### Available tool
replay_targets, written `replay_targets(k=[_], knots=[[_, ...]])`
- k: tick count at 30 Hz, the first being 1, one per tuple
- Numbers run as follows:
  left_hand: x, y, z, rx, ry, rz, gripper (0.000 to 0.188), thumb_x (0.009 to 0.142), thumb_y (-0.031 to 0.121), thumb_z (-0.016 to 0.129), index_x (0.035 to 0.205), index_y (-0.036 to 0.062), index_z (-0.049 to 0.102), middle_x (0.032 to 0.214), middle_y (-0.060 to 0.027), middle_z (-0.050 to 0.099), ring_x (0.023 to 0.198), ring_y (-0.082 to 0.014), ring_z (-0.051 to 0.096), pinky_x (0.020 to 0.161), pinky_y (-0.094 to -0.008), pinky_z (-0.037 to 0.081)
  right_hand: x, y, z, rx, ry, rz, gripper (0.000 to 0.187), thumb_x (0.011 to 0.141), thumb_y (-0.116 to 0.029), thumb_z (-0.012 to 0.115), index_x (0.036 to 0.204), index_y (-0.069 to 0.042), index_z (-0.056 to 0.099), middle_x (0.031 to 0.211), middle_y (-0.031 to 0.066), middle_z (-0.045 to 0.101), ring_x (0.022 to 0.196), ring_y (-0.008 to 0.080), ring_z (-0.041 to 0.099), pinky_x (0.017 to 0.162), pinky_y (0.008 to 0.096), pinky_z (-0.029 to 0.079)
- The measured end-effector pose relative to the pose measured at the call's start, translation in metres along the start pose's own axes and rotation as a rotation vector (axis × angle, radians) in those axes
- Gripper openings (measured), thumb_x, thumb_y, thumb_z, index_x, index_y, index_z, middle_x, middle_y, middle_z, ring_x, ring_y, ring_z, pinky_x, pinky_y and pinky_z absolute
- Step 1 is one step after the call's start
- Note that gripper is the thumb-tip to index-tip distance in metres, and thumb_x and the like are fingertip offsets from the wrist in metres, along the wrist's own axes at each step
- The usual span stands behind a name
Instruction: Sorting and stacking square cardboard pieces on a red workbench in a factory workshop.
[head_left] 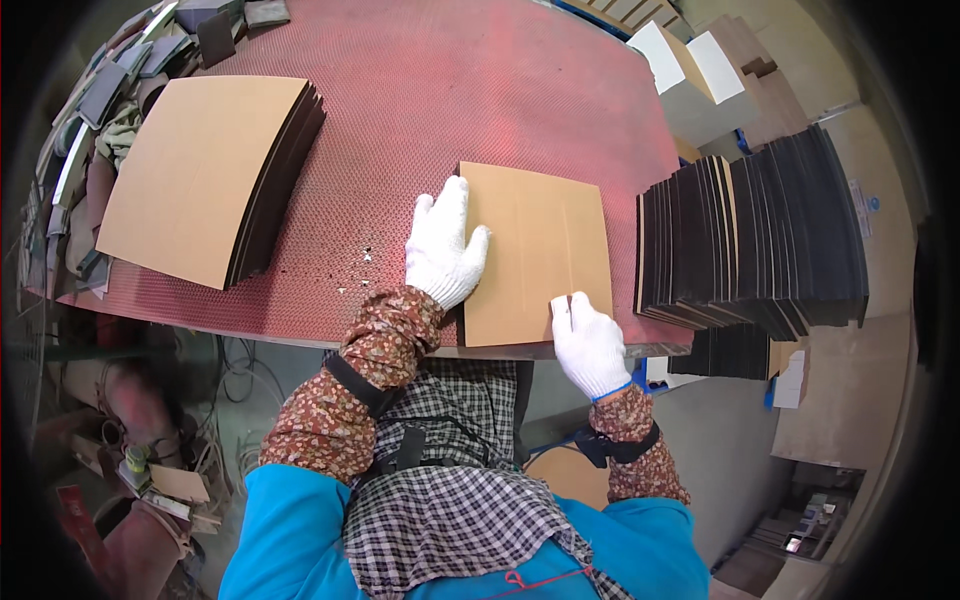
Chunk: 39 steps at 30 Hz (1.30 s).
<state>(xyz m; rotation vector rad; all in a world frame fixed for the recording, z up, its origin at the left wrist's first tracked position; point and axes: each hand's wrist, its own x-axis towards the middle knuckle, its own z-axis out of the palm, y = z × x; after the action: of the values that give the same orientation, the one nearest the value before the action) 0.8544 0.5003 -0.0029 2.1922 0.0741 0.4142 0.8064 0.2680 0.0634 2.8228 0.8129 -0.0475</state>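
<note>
A tan rectangular panel (535, 240) with a dark left edge lies flat near the front of the red mesh-covered table (480, 80). Faint lines run down its face. My left hand (442, 250), in a white knit glove, rests on the panel's left side with fingers apart. Over the panel's lower right corner, my gloved right hand (588, 340) is closed. A small brownish bit shows at its fingertips, too small to name. Left of my hands stands a pile of similar panels (200, 175), tan face up with dark edges.
At the right, a long row of dark-edged panels (750, 235) runs along the table's side. Scraps and worn pads (110, 90) crowd the far left edge. White boxes (690, 80) stand beyond the far right edge. Pipes and hoses (150, 400) lie below the table's left front.
</note>
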Motion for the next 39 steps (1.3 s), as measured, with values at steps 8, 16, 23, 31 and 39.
replay_targets(k=[8,16,23,31,39], knots=[[0.001,-0.001,0.001,0.022,0.019,0.038,0.069,0.087,0.018,0.066,0.147,0.002,0.037,0.115,-0.0246,0.051,0.105,-0.0407,0.055,0.092,-0.0488,0.05,0.108,0.029,0.01,0.153,0.05,0.18,0.029,0.102,-0.029,0.047,0.103,-0.002,0.059,0.082,0.023,0.068,0.072,0.0412,0.069,0.065,0.0527,0.056],[0.0,0.002,-0.001,-0.01,0.011,0.011,0.066,0.088,0.02,0.065,0.146,0.0057,0.038,0.116,-0.0254,0.051,0.108,-0.042,0.055,0.094,-0.0489,0.05,0.13,0.044,0.024,0.269,0.176,0.196,0.033,0.103,-0.032,0.043,0.097,-0.003,0.057,0.082,0.0262,0.07,0.079,0.0454,0.069,0.075,0.0548,0.054],[-0.002,0.002,-0.004,-0.05,0.025,0.009,0.063,0.088,0.021,0.065,0.144,0.0067,0.039,0.116,-0.0263,0.051,0.109,-0.0441,0.055,0.095,-0.0509,0.05,0.03,0.001,-0.003,0.292,-0.069,0.305,0.032,0.104,-0.033,0.042,0.1,-0.005,0.055,0.076,0.025,0.068,0.075,0.0441,0.069,0.07,0.0553,0.055],[0.0,0.002,-0.001,-0.03,0.029,0.017,0.062,0.088,0.02,0.065,0.143,0.0026,0.041,0.12,-0.0277,0.053,0.112,-0.0446,0.053,0.097,-0.0514,0.048,-0.017,-0.022,-0.013,0.002,-0.024,-0.118,0.023,0.096,-0.016,0.056,0.113,0.0,0.06,0.091,0.0158,0.059,0.065,0.0319,0.067,0.053,0.0439,0.055],[-0.001,0.001,-0.003,-0.038,0.038,-0.003,0.064,0.087,0.019,0.066,0.144,0.0022,0.041,0.122,-0.0271,0.053,0.114,-0.0441,0.053,0.098,-0.05,0.049,0.035,-0.028,-0.003,0.333,0.011,0.241,0.03,0.104,-0.032,0.048,0.092,-0.007,0.056,0.067,0.0234,0.065,0.067,0.043,0.067,0.06,0.0541,0.054]])
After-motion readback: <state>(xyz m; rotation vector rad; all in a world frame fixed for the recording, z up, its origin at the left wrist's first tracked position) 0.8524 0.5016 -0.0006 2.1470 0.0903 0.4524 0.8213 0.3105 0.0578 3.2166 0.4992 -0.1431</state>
